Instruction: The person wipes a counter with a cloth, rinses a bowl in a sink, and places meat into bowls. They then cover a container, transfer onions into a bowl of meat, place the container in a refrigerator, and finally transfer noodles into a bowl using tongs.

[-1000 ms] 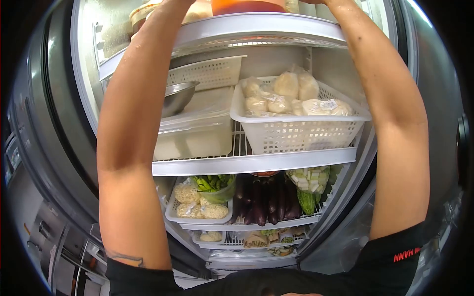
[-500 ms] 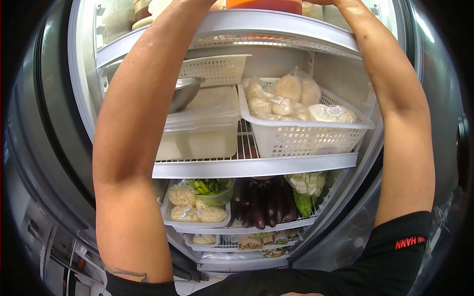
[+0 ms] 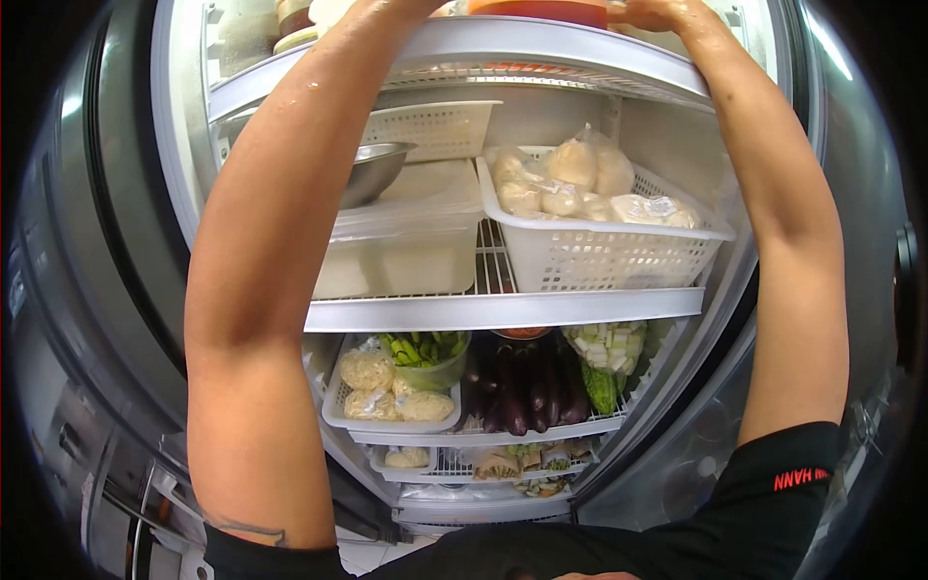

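Both my arms reach up to the top fridge shelf (image 3: 541, 41). On it stands a tub (image 3: 541, 12) with orange-red contents, its upper part cut off by the frame. My right hand (image 3: 662, 14) is at the tub's right side, its fingers bent against the side. Of my left hand (image 3: 411, 4) only the wrist end shows, left of the tub; the fingers are out of frame. Jars (image 3: 295, 24) with dark contents are at the shelf's left end.
Below are a white basket (image 3: 619, 253) of bagged pale food, a lidded box (image 3: 401, 261) and a metal bowl (image 3: 377, 174). Eggplants (image 3: 527, 387), green chilies (image 3: 422, 348) and bagged noodles (image 3: 367, 371) sit lower. Fridge doors stand open on both sides.
The view has tilted up slightly and shifted, so the shelves appear a little lower at the top and further right. More of my right hand shows beside the tub.
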Demonstrator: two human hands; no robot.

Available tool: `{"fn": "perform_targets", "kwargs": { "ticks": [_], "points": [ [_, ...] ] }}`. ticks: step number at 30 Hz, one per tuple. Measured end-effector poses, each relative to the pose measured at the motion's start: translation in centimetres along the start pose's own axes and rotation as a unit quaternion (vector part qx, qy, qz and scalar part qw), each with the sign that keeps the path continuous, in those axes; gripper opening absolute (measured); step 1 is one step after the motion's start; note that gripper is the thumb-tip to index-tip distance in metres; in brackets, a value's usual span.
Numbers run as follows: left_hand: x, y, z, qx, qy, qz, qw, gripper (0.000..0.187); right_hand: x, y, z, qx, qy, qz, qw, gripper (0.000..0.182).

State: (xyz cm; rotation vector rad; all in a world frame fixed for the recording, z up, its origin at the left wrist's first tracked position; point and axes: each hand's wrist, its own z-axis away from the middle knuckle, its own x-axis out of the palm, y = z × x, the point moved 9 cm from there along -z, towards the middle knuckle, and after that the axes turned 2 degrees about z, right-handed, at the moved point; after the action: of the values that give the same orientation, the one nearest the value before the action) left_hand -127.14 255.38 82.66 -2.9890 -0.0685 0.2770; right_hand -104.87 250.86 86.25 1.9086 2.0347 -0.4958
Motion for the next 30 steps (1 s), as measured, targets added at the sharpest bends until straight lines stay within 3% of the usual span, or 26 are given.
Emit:
{"fn": "perform_targets", "kwargs": {
  "ticks": [4, 7, 10, 11, 13, 16, 18, 20, 21, 24, 25, 27, 30],
  "points": [
    [-1.9, 0.1, 1.3, 0.032, 0.024, -0.064, 0.997, 0.061, -1.8, 0.3, 0.6, -0.014, 0.016, 0.005, 1.000, 0.053],
    [-6.2, -0.5, 2.1, 0.024, 0.070, -0.206, 0.976, 0.063, -3.1, -1.3, 1.8, -0.043, 0.035, -0.014, 0.998, 0.054],
    [-9.5, -1.9, 2.8, -0.048, -0.094, -0.190, 0.976, 0.071, -3.5, -5.9, 3.6, -0.103, 0.043, -0.036, 0.993, 0.055],
    [-10.3, -4.0, 3.8, -0.119, -0.114, -0.246, 0.955, 0.073, -2.7, -8.7, 4.9, -0.128, 0.037, -0.023, 0.991, 0.059],
    [-11.0, -8.1, 6.0, -0.251, -0.151, -0.348, 0.890, 0.078, -1.9, -10.4, 4.9, -0.088, 0.059, 0.003, 0.994, 0.062],
    [-9.6, -8.7, 6.8, -0.223, -0.156, -0.304, 0.913, 0.083, -2.1, -9.7, 4.3, -0.091, 0.108, 0.015, 0.990, 0.066],
    [-8.8, -7.4, 6.2, -0.197, -0.170, -0.292, 0.920, 0.075, -2.8, -10.3, 4.3, -0.112, 0.131, 0.087, 0.981, 0.064],
    [-7.2, -6.0, 6.1, -0.193, -0.198, -0.262, 0.925, 0.071, -3.7, -8.6, 3.2, -0.119, 0.124, 0.059, 0.983, 0.062],
    [-6.6, -3.6, 5.7, -0.091, -0.170, -0.212, 0.958, 0.062, -4.1, -8.1, 3.3, -0.121, 0.119, 0.045, 0.984, 0.062],
    [-3.9, -5.5, 4.2, -0.125, -0.193, -0.268, 0.936, 0.055, -6.1, -7.7, 4.9, -0.133, 0.066, 0.061, 0.987, 0.054],
    [-2.0, -7.9, 4.1, -0.264, -0.218, -0.203, 0.917, 0.049, -6.2, -5.9, 4.7, -0.098, 0.064, 0.073, 0.990, 0.053],
    [1.9, -9.0, 2.1, -0.236, -0.264, -0.185, 0.917, 0.048, -6.6, -3.2, 4.1, -0.030, 0.062, 0.096, 0.993, 0.052],
    [6.8, -10.2, 0.5, -0.222, -0.329, -0.147, 0.906, 0.046, -6.2, -2.1, 7.2, 0.103, 0.043, 0.012, 0.994, 0.052]
  ]
}}
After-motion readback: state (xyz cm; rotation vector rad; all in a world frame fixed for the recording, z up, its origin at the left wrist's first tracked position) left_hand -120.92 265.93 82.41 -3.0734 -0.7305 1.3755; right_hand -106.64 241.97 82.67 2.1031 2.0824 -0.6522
